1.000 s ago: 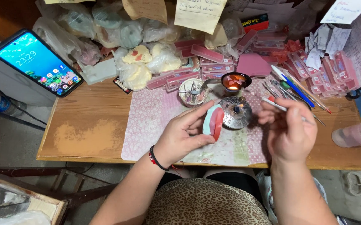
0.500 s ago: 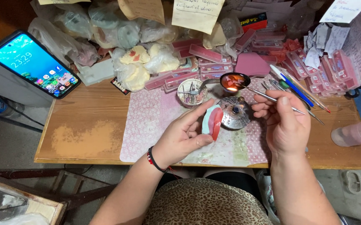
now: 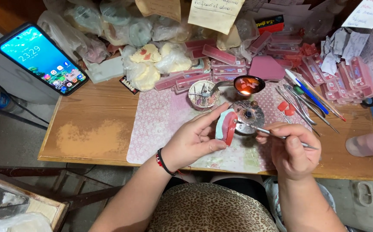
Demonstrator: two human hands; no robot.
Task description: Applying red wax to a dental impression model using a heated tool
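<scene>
Wooden table (image 3: 87,129) is standing under the person, and a pink patterned mat (image 3: 160,124) is lying across its middle part. At the back edge many plastic bags with plaster casts (image 3: 152,64) are piling up, next to flat pink boxes (image 3: 221,64) and paper notes (image 3: 214,15). A smartphone (image 3: 40,58) with a lit screen is leaning at the far left, beyond the table corner.

The person's left hand (image 3: 193,139) is holding a dental model with red wax (image 3: 226,126) just above the mat; the thumb and the fingers are closing around it from both sides, so the model is standing on its edge in the hand. The right hand (image 3: 291,148) is pinching a thin metal instrument (image 3: 272,134) between the thumb and the first fingers, like a pen. The tip of this instrument is touching the red wax on the model.

Just behind the model a small metal burner (image 3: 248,114) is sitting. Further back a spoon-like dish (image 3: 247,84) is holding glowing melted wax, and beside it a round container (image 3: 203,94) is standing. More metal tools and a blue pen (image 3: 309,96) are lying to the right, and a pale pink bottle (image 3: 369,144) is lying near the right edge.
</scene>
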